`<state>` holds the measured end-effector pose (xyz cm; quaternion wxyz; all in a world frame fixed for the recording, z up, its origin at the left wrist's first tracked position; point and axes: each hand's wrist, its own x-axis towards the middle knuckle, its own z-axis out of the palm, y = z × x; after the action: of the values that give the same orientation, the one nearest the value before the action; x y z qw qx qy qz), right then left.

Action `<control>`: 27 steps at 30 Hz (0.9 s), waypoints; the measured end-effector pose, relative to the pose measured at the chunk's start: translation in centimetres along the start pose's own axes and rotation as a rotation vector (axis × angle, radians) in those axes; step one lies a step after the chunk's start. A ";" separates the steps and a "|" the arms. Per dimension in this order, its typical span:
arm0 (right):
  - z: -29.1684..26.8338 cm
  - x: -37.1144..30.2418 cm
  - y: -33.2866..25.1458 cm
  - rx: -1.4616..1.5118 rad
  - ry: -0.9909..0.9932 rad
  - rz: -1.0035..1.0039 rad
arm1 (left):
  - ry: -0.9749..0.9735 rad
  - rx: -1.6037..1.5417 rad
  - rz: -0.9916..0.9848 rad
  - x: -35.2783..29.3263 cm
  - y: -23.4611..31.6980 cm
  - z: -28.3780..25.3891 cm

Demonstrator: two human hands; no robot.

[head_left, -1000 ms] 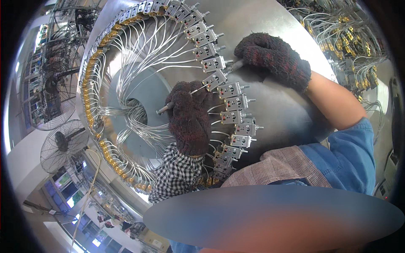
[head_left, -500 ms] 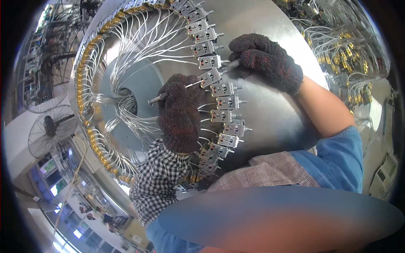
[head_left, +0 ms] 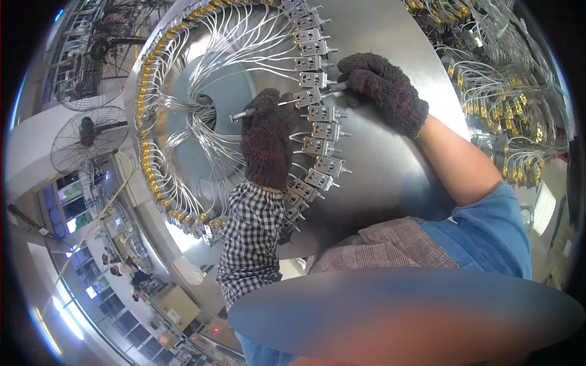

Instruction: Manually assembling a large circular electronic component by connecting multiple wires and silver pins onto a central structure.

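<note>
Both my hands wear dark, red-flecked knitted gloves and work on one small metal block (head_left: 308,97) in a curved row of similar blocks. Closed around a slim metal screwdriver-like tool (head_left: 243,114), my left hand (head_left: 267,141) is on the inner side of the row. The tool's thin shaft comes out of the glove and reaches the block. On the outer side, my right hand (head_left: 384,91) pinches a short grey cylinder (head_left: 336,88) at the block's stem. Its fingertips are partly hidden. White wires (head_left: 244,55) run from the blocks toward a central hole.
Gold-coloured connectors (head_left: 143,97) line the ring's far left side. The ring sits on a shiny metal round table (head_left: 390,165). More wires with gold ends (head_left: 494,110) hang at the right. A standing fan (head_left: 87,131) and workbenches are at the left.
The whole view has shifted, so the ring and fan appear farther right and higher. Both hands keep their hold at the same block.
</note>
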<state>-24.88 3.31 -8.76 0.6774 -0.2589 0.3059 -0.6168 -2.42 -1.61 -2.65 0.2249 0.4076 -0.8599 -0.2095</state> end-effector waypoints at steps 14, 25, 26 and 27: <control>0.9 -0.8 -0.4 -0.534 0.248 -0.153 | 0.059 -0.624 -0.343 0.5 1.8 0.2; 0.4 -1.0 -0.6 -0.283 0.167 -0.071 | 0.216 -1.008 -0.418 0.3 2.0 0.9; 0.6 -1.0 -0.7 -0.280 0.171 -0.070 | 0.215 -0.982 -0.400 0.3 2.0 0.9; 0.7 -1.1 -0.9 -0.067 0.145 -0.043 | 0.210 -0.982 -0.401 0.3 1.9 0.9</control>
<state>-24.98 4.27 -7.52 0.6311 -0.2428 0.3689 -0.6377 -4.24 -0.61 -2.24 0.4292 0.4295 -0.5391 -0.5837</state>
